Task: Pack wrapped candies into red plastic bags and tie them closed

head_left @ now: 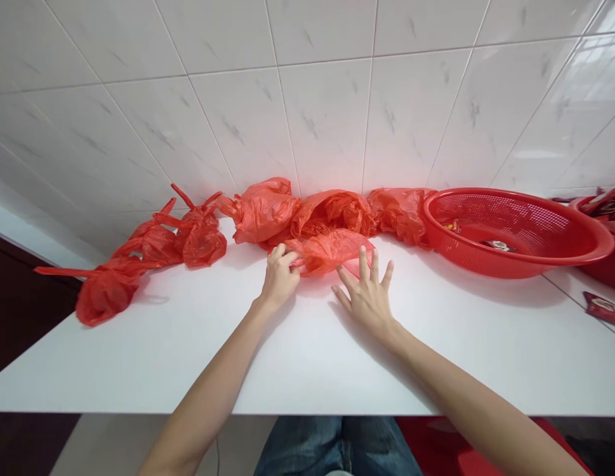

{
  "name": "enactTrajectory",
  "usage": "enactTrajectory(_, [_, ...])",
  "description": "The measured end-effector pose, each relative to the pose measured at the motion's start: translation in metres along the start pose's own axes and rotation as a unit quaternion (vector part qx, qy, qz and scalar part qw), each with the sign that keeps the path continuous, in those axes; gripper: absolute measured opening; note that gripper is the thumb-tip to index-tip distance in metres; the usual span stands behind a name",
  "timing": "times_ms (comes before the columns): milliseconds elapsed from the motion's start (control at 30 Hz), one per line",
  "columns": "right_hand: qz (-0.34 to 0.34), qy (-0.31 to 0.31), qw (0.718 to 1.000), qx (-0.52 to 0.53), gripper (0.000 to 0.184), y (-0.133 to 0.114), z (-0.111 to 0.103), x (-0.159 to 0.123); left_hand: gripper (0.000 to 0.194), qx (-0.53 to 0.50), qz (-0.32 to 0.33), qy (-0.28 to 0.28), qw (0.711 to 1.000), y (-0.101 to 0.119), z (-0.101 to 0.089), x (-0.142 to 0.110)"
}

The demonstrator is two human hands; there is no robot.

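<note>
A crumpled, thin red plastic bag (328,252) lies flat on the white table (307,363), in front of a row of other red bags. My left hand (280,276) has its fingers curled onto the bag's left edge. My right hand (368,297) rests beside it with its fingers spread, the fingertips close to the bag's lower edge and holding nothing. Farther left, several knotted red bags (198,238) lie along the wall, and more bunched ones (262,211) sit right behind my hands.
A round red mesh basket (486,193) holding small wrapped packets (498,246) stands at the right against the white tiled wall (307,112). Beyond it are a second red container (602,268) and a red packet (604,308). The table's front edge runs close to my legs.
</note>
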State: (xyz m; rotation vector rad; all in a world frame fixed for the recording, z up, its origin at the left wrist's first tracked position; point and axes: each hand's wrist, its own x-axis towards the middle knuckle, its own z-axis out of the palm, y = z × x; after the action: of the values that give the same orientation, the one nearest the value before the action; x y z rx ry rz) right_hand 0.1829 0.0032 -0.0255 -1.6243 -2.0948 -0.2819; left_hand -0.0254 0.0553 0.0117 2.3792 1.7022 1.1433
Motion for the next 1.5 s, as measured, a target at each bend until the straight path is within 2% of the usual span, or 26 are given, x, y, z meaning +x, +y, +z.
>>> enactTrajectory(167, [0.090,-0.055,0.994,-0.010,0.055,0.017,-0.009,0.015,0.049,-0.072,0.030,-0.052,0.996,0.005,0.002,-0.003])
enactTrajectory(367, [0.064,-0.083,0.994,0.019,0.051,0.016,-0.009,0.023,0.052,-0.169,0.091,-0.106,0.976,0.026,0.010,-0.011])
enactTrajectory(467, [0.052,-0.066,0.993,0.085,0.046,0.018,-0.006,0.025,0.054,-0.187,0.113,-0.116,0.969,0.030,0.010,-0.012])
enactTrajectory(600, [0.067,-0.035,0.983,0.168,0.049,0.026,-0.011,0.029,0.057,-0.144,0.091,-0.077,0.982,0.020,0.005,-0.007])
enactTrajectory(700, [0.117,-0.092,0.985,0.084,0.049,0.025,-0.023,0.032,0.061,-0.065,0.037,-0.038,0.997,0.002,0.003,-0.003])
enactTrajectory(767, [0.141,-0.136,0.980,0.017,0.042,0.020,-0.032,0.032,0.063,-0.006,-0.007,-0.020,1.000,-0.009,0.004,-0.002])
enactTrajectory(867, [0.144,-0.164,0.976,-0.027,0.033,0.013,-0.042,0.030,0.065,0.050,-0.045,0.015,0.998,-0.017,0.004,-0.002])
enactTrajectory(967, [0.131,-0.159,0.978,-0.032,0.032,0.010,-0.047,0.028,0.060,0.033,0.014,0.086,0.996,-0.005,0.002,-0.004])
enactTrajectory(1033, [0.126,-0.155,0.979,-0.030,0.034,0.008,-0.048,0.026,0.048,-0.006,0.103,0.129,0.986,0.012,0.000,-0.006])
enactTrajectory(1100, [0.119,-0.158,0.980,-0.025,0.036,0.006,-0.049,0.025,0.036,-0.041,0.193,0.145,0.969,0.030,0.000,-0.010])
enactTrajectory(1167, [0.109,-0.161,0.981,-0.021,0.038,0.004,-0.049,0.023,0.028,-0.052,0.256,0.130,0.956,0.044,0.005,-0.014])
enactTrajectory(1233, [0.091,-0.155,0.983,-0.025,0.042,0.002,-0.049,0.021,0.025,-0.034,0.269,0.089,0.958,0.051,0.012,-0.017])
enactTrajectory(1400, [0.045,-0.110,0.993,-0.021,0.047,0.004,-0.043,0.020,0.024,0.027,0.165,-0.016,0.986,0.045,0.030,-0.016])
enactTrajectory(1500, [0.037,-0.093,0.995,-0.002,0.041,0.005,-0.039,0.021,0.023,0.044,0.126,-0.045,0.990,0.041,0.034,-0.013])
